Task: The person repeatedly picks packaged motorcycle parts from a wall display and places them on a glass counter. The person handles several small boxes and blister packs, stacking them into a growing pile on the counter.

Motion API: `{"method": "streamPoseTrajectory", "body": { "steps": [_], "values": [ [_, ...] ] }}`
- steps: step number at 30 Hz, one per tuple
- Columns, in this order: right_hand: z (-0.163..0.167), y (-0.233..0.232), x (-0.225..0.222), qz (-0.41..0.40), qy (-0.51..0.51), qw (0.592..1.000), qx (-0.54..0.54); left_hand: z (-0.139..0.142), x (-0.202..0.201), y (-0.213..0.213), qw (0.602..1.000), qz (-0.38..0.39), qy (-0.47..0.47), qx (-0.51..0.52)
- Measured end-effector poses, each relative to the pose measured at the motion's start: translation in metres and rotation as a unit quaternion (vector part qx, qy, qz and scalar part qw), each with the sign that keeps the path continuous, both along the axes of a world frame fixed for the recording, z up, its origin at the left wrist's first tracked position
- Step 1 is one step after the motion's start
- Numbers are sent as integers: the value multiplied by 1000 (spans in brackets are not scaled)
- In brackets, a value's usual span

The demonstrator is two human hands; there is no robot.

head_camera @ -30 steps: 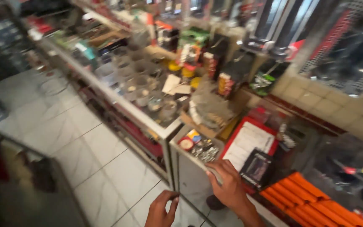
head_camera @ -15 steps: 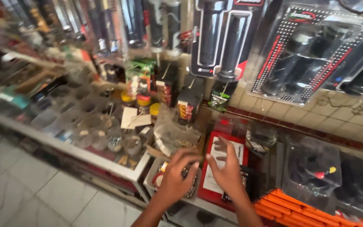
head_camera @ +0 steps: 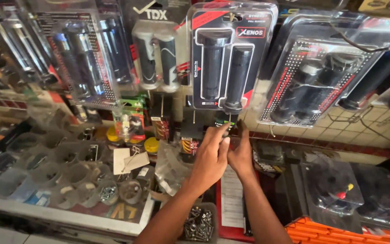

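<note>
Up top, a wall of hanging blister packs of handlebar grips fills the view; the middle pack (head_camera: 229, 56) holds two black grips on a red and black card, with a pack of grey and black grips (head_camera: 156, 54) to its left and a dotted red pack (head_camera: 312, 86) to its right. Below left, the desk (head_camera: 59, 214) carries rows of clear plastic cups (head_camera: 75, 180) with small metal parts, plus paper slips and yellow round tins. A red tray (head_camera: 224, 217) with a white sheet sits under the forearms, and an orange ribbed crate (head_camera: 339, 232) is at bottom right. A small grey tub of screws (head_camera: 199, 223) sits just beside the left forearm.

Both hands are raised together just under the middle pack. The left hand (head_camera: 211, 158) has fingers curled, tips pinched on a small dark packet with a green label (head_camera: 225, 123). The right hand (head_camera: 241, 151) touches the left, fingers up at the same packet; cannot tell if it grips it. The packet hangs just below the middle pack's lower edge, in front of the tiled wall.
</note>
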State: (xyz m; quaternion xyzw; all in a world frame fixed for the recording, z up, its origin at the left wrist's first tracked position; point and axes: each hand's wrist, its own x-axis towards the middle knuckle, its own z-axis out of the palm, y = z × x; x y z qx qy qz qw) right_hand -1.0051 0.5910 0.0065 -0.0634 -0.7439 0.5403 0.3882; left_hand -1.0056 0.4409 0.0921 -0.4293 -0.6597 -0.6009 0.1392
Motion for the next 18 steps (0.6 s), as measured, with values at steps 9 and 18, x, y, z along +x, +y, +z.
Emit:
{"method": "streamPoseTrajectory", "body": {
  "steps": [9,18],
  "values": [
    [0,16,-29,-29,38,998,45,-6,-22,21,999,28,6,45],
    [18,-5,20,58,4,989,-133,-2,-24,24,992,93,48,65]
  ]
}}
